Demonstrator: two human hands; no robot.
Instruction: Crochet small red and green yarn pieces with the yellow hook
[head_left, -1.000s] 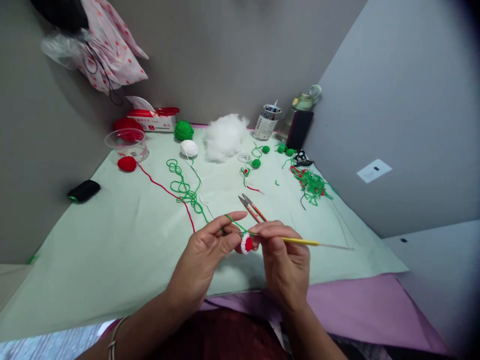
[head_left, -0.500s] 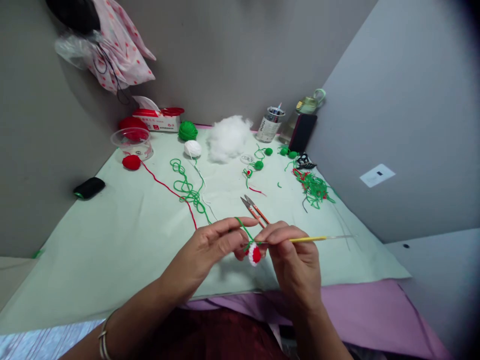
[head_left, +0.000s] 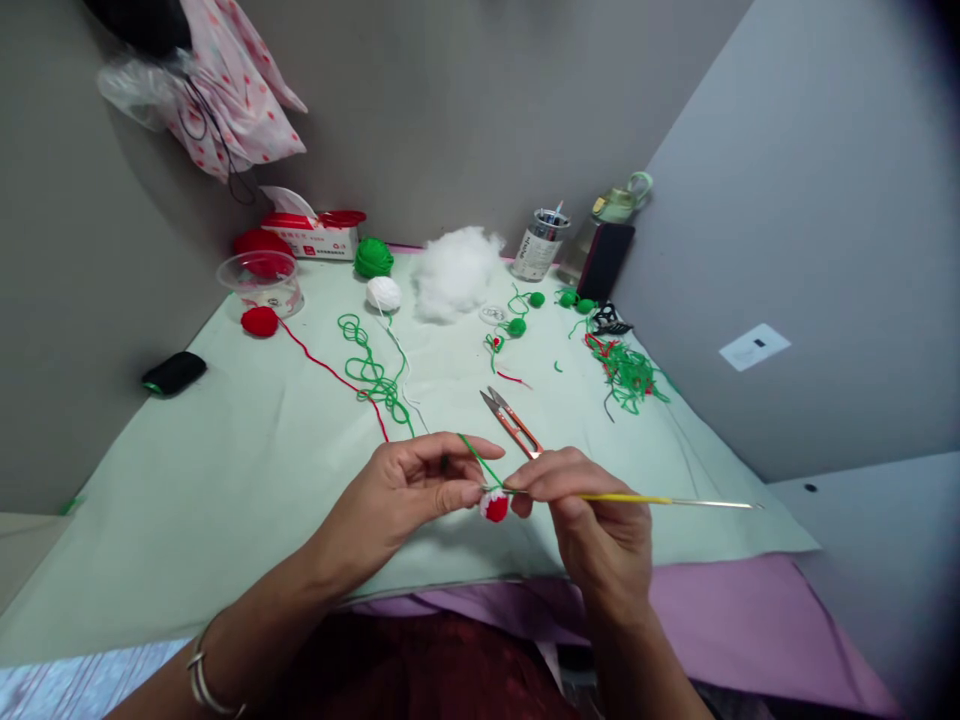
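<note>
A small red and white crochet piece [head_left: 494,506] hangs between my hands above the table's front part. My left hand [head_left: 416,495] pinches its left edge between thumb and fingers, and a green yarn strand [head_left: 480,460] runs over the raised index finger down to the top of the piece. My right hand [head_left: 589,510] grips a crochet hook [head_left: 630,497] with a yellow handle; its metal end points right, and its other tip meets the stitches. Just beyond my right hand lie orange-handled thread snips [head_left: 514,422], blades pointing away.
Loose green yarn [head_left: 371,375], a red yarn ball [head_left: 260,321] and a white yarn ball [head_left: 383,293] lie left. White stuffing [head_left: 457,275] sits at the back. Right are yarn scraps [head_left: 626,372], a phone [head_left: 606,263] and a can of pens [head_left: 538,245].
The hook has swung to point more level, and its right end reaches farther right. The crochet piece has turned, showing more red, and moved slightly left with my left hand.
</note>
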